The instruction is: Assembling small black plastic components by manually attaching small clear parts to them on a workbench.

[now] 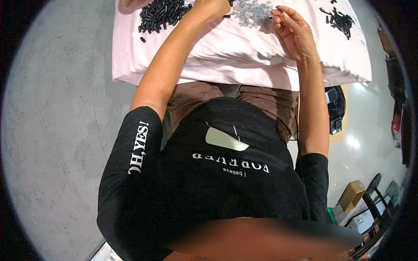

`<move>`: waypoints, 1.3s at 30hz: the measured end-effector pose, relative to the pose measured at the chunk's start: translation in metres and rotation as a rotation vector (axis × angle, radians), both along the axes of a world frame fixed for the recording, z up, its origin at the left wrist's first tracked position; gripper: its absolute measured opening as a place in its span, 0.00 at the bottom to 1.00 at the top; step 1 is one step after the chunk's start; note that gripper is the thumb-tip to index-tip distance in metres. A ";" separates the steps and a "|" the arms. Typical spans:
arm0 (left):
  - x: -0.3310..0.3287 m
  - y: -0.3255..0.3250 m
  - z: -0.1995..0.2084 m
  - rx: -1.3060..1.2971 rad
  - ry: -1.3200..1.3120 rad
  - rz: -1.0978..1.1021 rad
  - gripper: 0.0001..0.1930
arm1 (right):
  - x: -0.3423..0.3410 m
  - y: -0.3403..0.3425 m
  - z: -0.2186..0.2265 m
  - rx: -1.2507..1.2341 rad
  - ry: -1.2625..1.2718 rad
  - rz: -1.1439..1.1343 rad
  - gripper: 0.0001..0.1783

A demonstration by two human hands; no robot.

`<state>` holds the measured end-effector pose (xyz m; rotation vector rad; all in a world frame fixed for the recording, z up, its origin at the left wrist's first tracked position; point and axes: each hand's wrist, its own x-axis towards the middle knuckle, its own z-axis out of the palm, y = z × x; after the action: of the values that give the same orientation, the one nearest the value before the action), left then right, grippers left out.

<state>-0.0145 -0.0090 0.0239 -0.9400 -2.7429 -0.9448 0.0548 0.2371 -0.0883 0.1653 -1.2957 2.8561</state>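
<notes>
My left hand [212,9] is at the top edge of the view, its fingers curled and partly cut off. A small black piece [227,16] shows beside its fingertips; what it grips is mostly hidden. Next to it lies a pile of small clear pieces [251,13]. On the other side of that pile is my right hand [294,30], palm turned partly up, with thumb and fingers drawn together. Something tiny is at its fingertips, too small to name. Left of my left forearm is a heap of short black cylinders [160,16], with a loose one [143,39] apart from it.
A pale pink cloth [244,50] covers the table, wrinkled near its front edge. Thinner black pieces [340,21] are heaped at the far right. Part of a round container [126,3] shows at the top left. A cardboard box [352,195] is on the floor at the lower right.
</notes>
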 end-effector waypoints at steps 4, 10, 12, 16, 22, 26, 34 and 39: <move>-0.041 -0.001 -0.048 -0.064 0.123 -0.018 0.11 | 0.000 0.000 -0.001 0.007 -0.011 -0.007 0.15; -0.046 -0.009 -0.057 -0.008 0.168 -0.007 0.10 | 0.003 -0.010 0.009 -0.010 0.008 -0.003 0.14; -0.039 -0.015 -0.051 0.051 0.214 -0.007 0.10 | 0.007 -0.026 0.022 -0.142 -0.117 -0.062 0.10; 0.000 -0.028 -0.016 0.206 -0.158 0.021 0.11 | 0.012 -0.022 0.025 -0.118 -0.104 -0.075 0.07; 0.013 -0.037 -0.019 0.123 -0.184 0.074 0.10 | 0.014 -0.027 0.033 -0.097 -0.132 -0.084 0.08; 0.016 -0.038 -0.021 0.106 -0.204 0.082 0.09 | 0.013 -0.026 0.031 -0.109 -0.116 -0.089 0.08; 0.021 -0.037 -0.027 0.133 -0.058 0.028 0.07 | 0.014 -0.027 0.034 -0.089 -0.120 -0.090 0.08; 0.023 -0.032 -0.036 0.052 -0.039 0.049 0.04 | 0.013 -0.029 0.034 -0.092 -0.128 -0.097 0.07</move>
<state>0.0081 -0.0409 -0.0121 -0.8502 -2.7451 -1.0321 0.0682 0.2079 -0.0539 -0.0794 -1.1525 2.8768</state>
